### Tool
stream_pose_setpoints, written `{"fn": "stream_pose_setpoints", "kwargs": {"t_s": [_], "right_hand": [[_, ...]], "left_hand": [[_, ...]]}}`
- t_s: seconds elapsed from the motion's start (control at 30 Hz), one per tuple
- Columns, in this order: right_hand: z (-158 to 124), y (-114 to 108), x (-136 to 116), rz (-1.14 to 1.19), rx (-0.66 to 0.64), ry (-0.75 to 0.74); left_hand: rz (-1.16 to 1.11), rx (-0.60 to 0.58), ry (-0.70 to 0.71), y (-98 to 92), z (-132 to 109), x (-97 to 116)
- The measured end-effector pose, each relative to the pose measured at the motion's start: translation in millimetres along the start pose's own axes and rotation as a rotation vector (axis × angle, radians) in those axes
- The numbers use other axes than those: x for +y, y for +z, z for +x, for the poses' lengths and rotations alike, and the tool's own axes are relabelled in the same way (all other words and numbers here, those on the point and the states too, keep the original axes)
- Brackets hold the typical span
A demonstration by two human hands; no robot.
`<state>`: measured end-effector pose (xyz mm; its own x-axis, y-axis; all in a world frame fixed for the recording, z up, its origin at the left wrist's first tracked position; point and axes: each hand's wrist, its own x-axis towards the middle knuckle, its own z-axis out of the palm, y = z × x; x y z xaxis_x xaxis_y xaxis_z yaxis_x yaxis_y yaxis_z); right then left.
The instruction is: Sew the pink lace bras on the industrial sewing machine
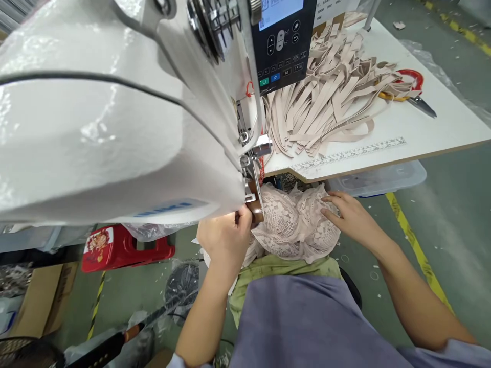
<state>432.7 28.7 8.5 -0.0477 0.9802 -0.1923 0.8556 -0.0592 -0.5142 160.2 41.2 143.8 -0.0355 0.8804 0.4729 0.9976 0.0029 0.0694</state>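
A pale pink lace garment [295,225] lies bunched in my lap under the needle end of a white sewing machine [115,112]. My left hand [226,237] is closed in a pinch at the machine's presser foot [253,197], gripping the lace edge there. My right hand [353,217] lies on the right side of the lace pile, fingers stretched and pressing down on the fabric. The needle area itself is partly hidden by the machine head.
A heap of beige elastic straps [330,97] lies on the white table [422,128], with red-handled scissors [412,87] and a ruler strip [353,153] along its edge. The machine's control panel [282,41] is above. A red stool [123,245] and a cardboard box [42,301] stand on the floor at left.
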Motion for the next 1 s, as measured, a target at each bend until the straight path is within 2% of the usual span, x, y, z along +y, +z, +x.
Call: {"fn": "stream_pose_setpoints", "kwargs": {"t_s": [0.3,0.4,0.47,0.53,0.67,0.73,0.83,1.0], "right_hand": [[1.0,6.4,2.6,0.052,-0.033,0.028],[0.6,6.1,-6.9,0.159,-0.004,-0.012],[0.8,2.9,-26.3,0.254,0.05,-0.087],[2.9,-3.1,-57.1,0.333,0.108,-0.222],[17.6,-19.2,-130.1,0.395,0.182,-0.632],[27.0,-25.7,-156.5,0.389,0.21,-0.768],[35.7,-30.9,-174.3,0.401,0.22,-0.777],[38.0,-32.3,-174.8,0.41,0.224,-0.698]], "left_hand": [[0.031,-0.036,0.03,-1.9,0.4,-3.9],[0.085,-0.026,0.086,-4.9,1.5,-5.9],[0.113,-0.039,0.139,-8.2,2.9,-7.4],[0.139,-0.049,0.189,-11.3,4.9,-9.3],[0.156,-0.05,0.278,-13.6,9.7,-14.1],[0.136,-0.061,0.313,-12.5,11.7,-17.1],[0.112,-0.091,0.326,-9.7,12.9,-21.8],[0.079,-0.088,0.356,-6.8,11.7,-27.8]]}}
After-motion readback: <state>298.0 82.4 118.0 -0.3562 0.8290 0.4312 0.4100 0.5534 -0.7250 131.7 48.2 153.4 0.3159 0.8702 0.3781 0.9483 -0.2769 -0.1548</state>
